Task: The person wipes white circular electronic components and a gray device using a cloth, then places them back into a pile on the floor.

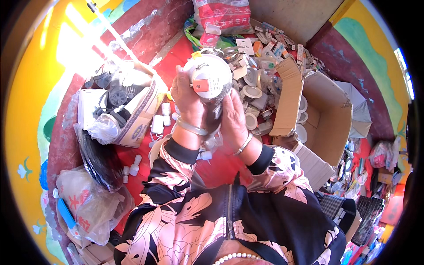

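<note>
head view: i hold a round white light fitting up in front of me, my left grip closed on its left side and my right grip closed around its lower right, a clear plastic wrapper dangling under my wrists. just beyond it, a heap of loose white fittings covers the red floor. an open cardboard box with more fittings stands to my right; a box of black parts sits to my left.
</note>
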Motion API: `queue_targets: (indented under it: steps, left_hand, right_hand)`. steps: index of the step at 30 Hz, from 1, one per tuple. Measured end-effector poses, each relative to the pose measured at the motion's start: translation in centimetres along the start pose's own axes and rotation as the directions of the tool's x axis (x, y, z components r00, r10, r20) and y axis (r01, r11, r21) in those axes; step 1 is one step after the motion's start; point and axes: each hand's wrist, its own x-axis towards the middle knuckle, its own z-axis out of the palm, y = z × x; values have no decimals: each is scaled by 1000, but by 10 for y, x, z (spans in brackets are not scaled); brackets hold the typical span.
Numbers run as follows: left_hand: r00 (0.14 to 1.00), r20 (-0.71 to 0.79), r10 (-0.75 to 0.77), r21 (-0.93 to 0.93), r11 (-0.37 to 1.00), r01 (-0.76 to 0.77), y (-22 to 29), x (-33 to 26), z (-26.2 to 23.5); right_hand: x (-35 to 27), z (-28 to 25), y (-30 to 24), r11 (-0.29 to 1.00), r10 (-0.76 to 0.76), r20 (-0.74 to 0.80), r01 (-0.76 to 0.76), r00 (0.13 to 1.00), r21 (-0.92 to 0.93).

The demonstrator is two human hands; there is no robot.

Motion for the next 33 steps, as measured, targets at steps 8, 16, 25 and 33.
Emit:
queue_targets:
  steps: [8, 16, 25, 33]
  left_hand:
    - [988, 149, 33, 135, 989, -53, 7, 5, 3]
    - [847, 528, -63, 490, 837, -243, 14, 5, -5]
    - [875, 443, -194, 540, 837, -88, 8, 12, -6]
    - [983, 37, -178, 188, 968, 168, -15, 20, -15]
  right_hand:
    - [11, 2, -36, 997, 4, 13, -3, 1000, -71]
    - [49, -50, -82, 778, 181, 308, 55, 934, -626]
    - [53, -55, -82, 721, 118, 317, 139, 941, -679]
    - [59, -63, -53, 976, 210, -322, -177, 923, 129]
